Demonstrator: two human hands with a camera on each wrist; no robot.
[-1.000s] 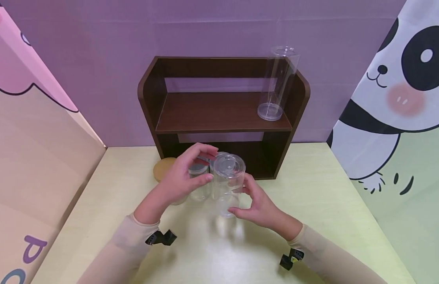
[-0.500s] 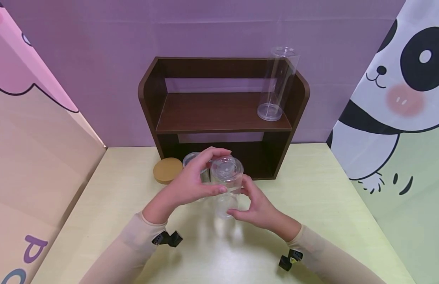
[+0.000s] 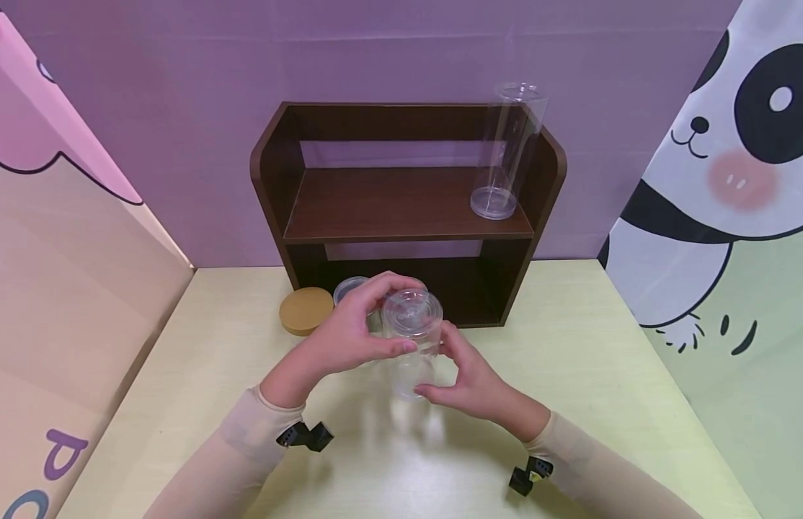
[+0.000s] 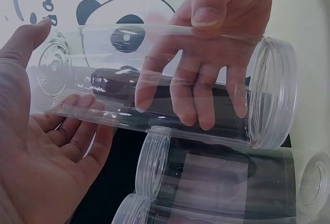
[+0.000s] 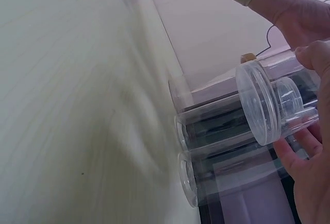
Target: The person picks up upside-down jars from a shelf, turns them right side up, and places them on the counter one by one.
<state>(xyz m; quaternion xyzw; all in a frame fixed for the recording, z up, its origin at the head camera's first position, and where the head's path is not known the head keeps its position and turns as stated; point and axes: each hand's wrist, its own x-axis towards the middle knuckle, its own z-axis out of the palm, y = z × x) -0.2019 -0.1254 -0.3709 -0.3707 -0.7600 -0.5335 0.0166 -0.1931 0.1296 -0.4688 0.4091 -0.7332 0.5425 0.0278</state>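
Note:
A clear plastic jar point(image 3: 412, 317) is upside down between my hands, its clear lid point(image 4: 278, 92) at the bottom and its embossed base on top. My left hand point(image 3: 346, 328) grips it near the base, thumb in front and fingers behind. Lower down, my right hand point(image 3: 479, 382) holds it near the lid, fingers curled round the far side. In the right wrist view, the lid point(image 5: 258, 103) is off the table. Behind stand two clear-lidded jars point(image 4: 221, 183) and a jar with a tan lid point(image 3: 306, 311). My left hand partly hides these in the head view.
A dark brown two-tier shelf point(image 3: 408, 205) stands at the table's back. On its upper right is a tall clear cylinder point(image 3: 505, 158). The pale table point(image 3: 609, 346) meets a purple backdrop point(image 3: 200, 94), with a panda-printed panel point(image 3: 732, 187) at the right.
My left hand has moved right and down onto the jar's upper end; one second ago it was beside it. The jar has shifted slightly left. My right hand has barely moved.

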